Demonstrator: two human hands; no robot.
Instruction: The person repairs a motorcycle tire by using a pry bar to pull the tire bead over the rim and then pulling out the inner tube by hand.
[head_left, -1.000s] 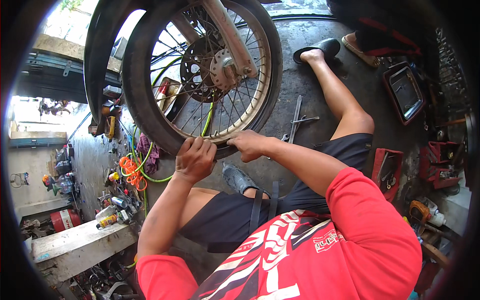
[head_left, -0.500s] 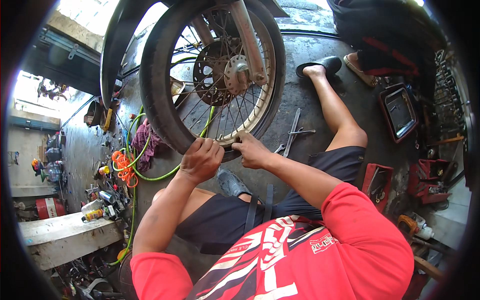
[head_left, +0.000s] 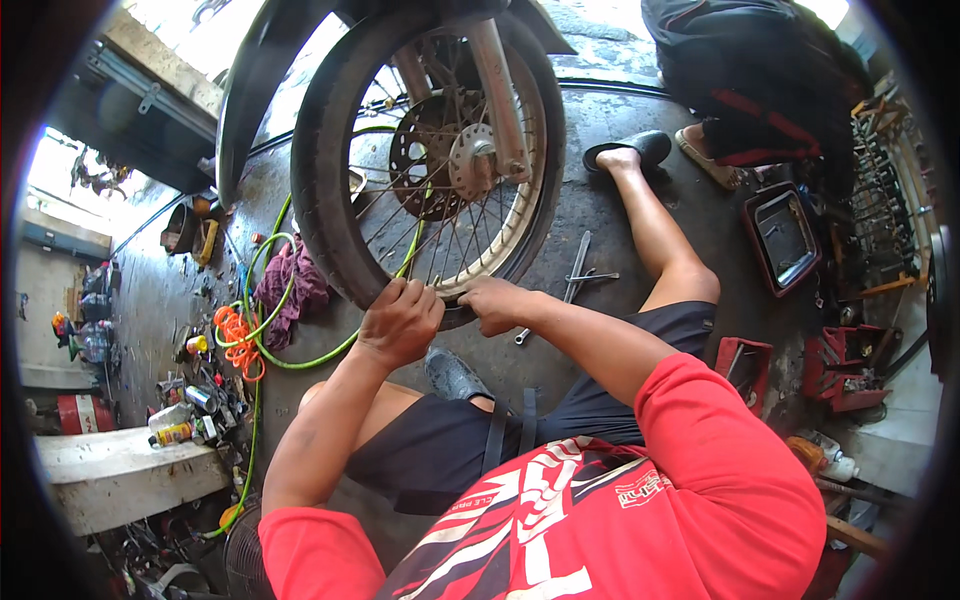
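Note:
A spoked motorcycle front wheel stands before me, its black tyre (head_left: 318, 170) around a pale metal rim (head_left: 522, 222). My left hand (head_left: 402, 325) is closed over the bottom of the tyre, with its fingertips at the rim edge. Just to the right, my right hand (head_left: 495, 306) has its fingers curled onto the tyre by the same edge. The thumbs and undersides of both hands are mostly hidden. A perforated brake disc (head_left: 408, 160) and the fork leg (head_left: 499, 95) show at the hub.
Wrenches (head_left: 577, 270) lie on the floor right of the wheel. A green hose (head_left: 300, 364), an orange coiled hose (head_left: 238, 345) and a purple rag (head_left: 290, 290) lie left. Red tool trays (head_left: 740, 375) and a dark-rimmed tray (head_left: 750, 225) stand right. Another person (head_left: 740, 70) is at upper right.
The view has shifted slightly. My right hand's fingers have turned down lower against the tyre. My left hand keeps its hold at the same place on the wheel.

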